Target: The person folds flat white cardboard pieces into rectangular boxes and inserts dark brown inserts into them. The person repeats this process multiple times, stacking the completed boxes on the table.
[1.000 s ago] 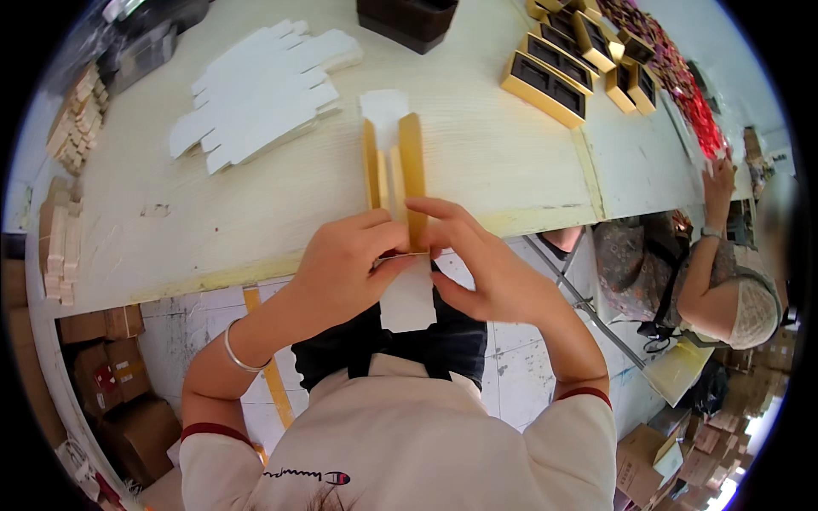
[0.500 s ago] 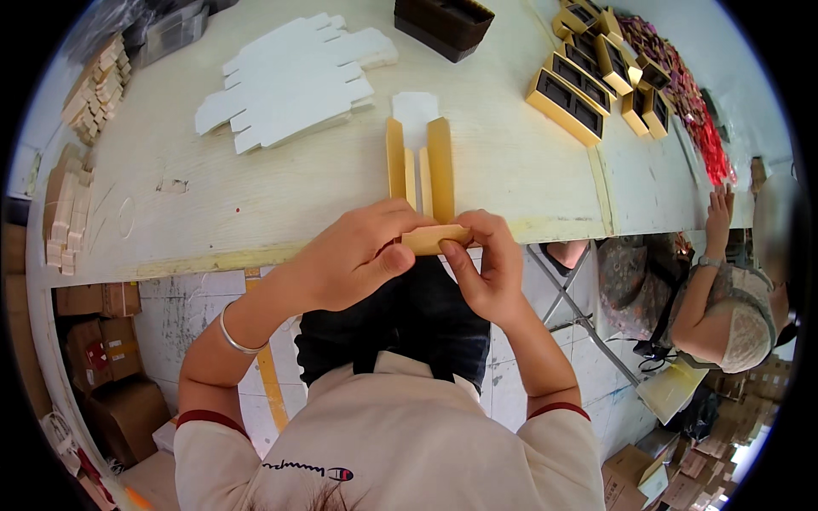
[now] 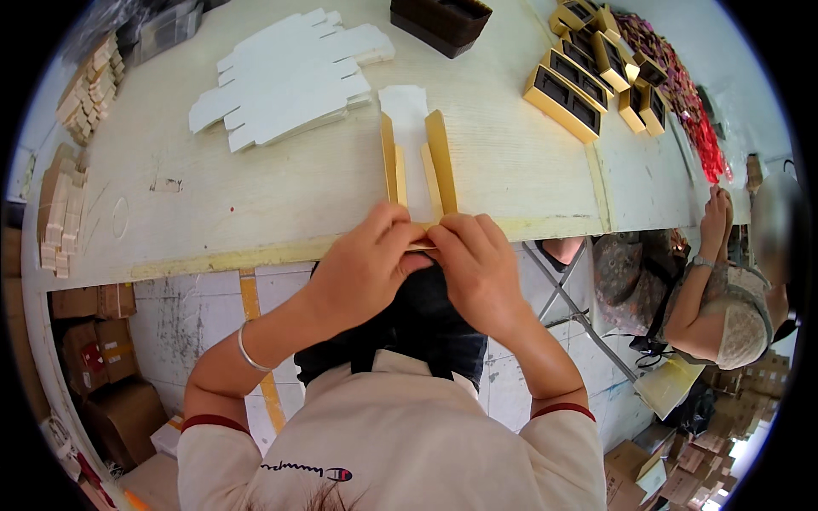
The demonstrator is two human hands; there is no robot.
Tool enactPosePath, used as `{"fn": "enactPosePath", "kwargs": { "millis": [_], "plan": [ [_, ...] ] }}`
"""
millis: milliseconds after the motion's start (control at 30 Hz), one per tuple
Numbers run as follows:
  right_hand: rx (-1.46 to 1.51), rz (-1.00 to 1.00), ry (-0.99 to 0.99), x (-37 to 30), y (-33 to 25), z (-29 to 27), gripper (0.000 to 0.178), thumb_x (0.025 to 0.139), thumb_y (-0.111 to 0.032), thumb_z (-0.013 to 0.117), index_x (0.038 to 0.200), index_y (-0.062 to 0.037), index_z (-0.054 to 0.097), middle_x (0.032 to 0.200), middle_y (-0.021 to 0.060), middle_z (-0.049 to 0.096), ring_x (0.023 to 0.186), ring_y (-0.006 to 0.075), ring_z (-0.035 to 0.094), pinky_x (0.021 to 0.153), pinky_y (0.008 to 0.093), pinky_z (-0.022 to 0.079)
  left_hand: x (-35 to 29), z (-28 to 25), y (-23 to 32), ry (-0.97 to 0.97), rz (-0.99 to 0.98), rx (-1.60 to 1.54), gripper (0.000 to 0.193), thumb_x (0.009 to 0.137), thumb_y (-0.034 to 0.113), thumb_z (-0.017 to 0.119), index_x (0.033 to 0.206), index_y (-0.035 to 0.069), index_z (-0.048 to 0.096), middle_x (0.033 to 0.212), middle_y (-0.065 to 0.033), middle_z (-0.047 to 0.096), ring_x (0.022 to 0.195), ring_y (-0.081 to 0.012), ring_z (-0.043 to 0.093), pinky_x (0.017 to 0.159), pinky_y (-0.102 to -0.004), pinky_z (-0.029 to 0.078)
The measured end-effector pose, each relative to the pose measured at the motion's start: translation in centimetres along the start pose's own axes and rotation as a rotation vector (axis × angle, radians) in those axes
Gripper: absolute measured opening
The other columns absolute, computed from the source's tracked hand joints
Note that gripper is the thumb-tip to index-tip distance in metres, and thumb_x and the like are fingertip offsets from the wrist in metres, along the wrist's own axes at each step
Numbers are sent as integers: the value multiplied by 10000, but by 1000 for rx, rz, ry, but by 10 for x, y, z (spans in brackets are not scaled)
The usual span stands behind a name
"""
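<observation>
A partly folded carton (image 3: 440, 153), gold outside and white inside, lies at the table's near edge. Its two long sides stand up, and a white flap stretches away at the far end. My left hand (image 3: 372, 253) pinches the near end of the carton from the left. On the right of that same end, my right hand (image 3: 477, 271) grips with curled fingers. The two hands almost touch, and their fingers hide most of the end flap.
A stack of flat white carton blanks (image 3: 285, 81) lies at the left. At the back stands a stack of dark brown trays (image 3: 441, 25). Gold boxes with black inserts (image 3: 562, 104) are piled at the right, beside red tassels (image 3: 709, 155). Another person (image 3: 724, 294) sits at the far right.
The near end flap, raised and broadly visible before, is now folded down and mostly hidden under my fingers. My hands have moved closer together. The carton's long sides spread wider apart.
</observation>
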State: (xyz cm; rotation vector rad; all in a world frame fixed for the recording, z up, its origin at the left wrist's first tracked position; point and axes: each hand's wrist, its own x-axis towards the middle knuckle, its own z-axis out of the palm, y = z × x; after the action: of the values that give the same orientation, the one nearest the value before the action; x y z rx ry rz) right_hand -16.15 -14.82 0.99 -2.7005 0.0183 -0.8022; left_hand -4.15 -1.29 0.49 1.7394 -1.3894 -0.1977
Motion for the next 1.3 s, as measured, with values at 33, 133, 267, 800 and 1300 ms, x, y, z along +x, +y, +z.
{"fn": "enactPosePath", "kwargs": {
  "millis": [33,133,267,800,1300],
  "plan": [
    [78,34,-31,2,2,-1,214,718,-13,668,926,-20,620,929,99,546,782,264,529,680,361,455,-2,4,0,31,39,48,105,866,38,631,957,-2,595,1025,-120,521,732,-277,576,632,-355,482],
    [152,64,-176,8,9,-6,158,718,-10,659,866,-11,603,873,104,549,786,289,547,678,372,461,-1,4,1,20,55,67,86,848,22,636,922,-9,605,914,-124,556,723,-305,578,617,-368,477],
    [151,163,-439,25,11,-17,136,766,-26,686,892,-24,637,822,118,570,779,321,571,661,374,471,12,-9,7,-139,-35,44,69,850,28,628,879,-18,585,832,-142,580,720,-337,575,624,-385,470],
    [701,140,-241,7,23,-9,243,766,79,684,985,1,614,998,115,524,826,258,572,702,329,487,23,-29,-2,-247,76,83,198,799,133,696,924,67,557,909,-75,588,827,-277,567,752,-354,438],
    [194,23,-71,-8,47,-23,434,751,-265,768,1079,-19,628,1128,182,552,969,358,553,832,393,464,36,-61,-20,-259,346,646,284,715,113,729,990,104,659,1155,-51,589,1156,-296,489,1005,-515,328]
  ]
}}
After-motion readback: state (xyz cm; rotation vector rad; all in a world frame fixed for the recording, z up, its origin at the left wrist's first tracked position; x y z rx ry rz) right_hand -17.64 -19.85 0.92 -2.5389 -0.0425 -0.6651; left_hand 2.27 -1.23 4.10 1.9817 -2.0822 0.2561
